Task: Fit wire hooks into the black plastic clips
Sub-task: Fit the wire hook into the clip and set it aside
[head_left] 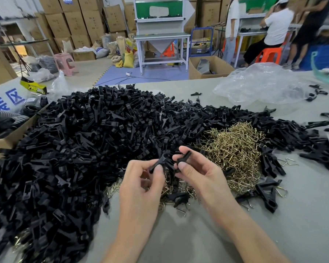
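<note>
Holding a black part in each hand, the person works low over the grey table (179, 236), at the near edge of the stock. The left hand (141, 179) pinches the left clip piece (157, 163) between thumb and forefinger, with the other fingers curled loosely under. The piece's long axis slants up and to the right, toward the other hand. The right hand (198, 175) grips the right clip piece (183, 158) the same way, thumb on top, and this piece also tilts up to the right. The two pieces come very close between the fingertips. They may be touching, but black on black hides the joint, and I cannot tell whether a wire is already caught between them.

The move ahead likely turns on where the wire lies. The heap of wire hooks (235, 147) sits just beyond and to the right of the right hand, so that hand is the nearer one to it. The left hand would have to cross over to reach it. The heap of black plastic clips (80, 145) spreads wide to the left and behind, nearer the left hand. A few assembled clips (267, 192), with wire showing, lie on the table to the right.
</note>
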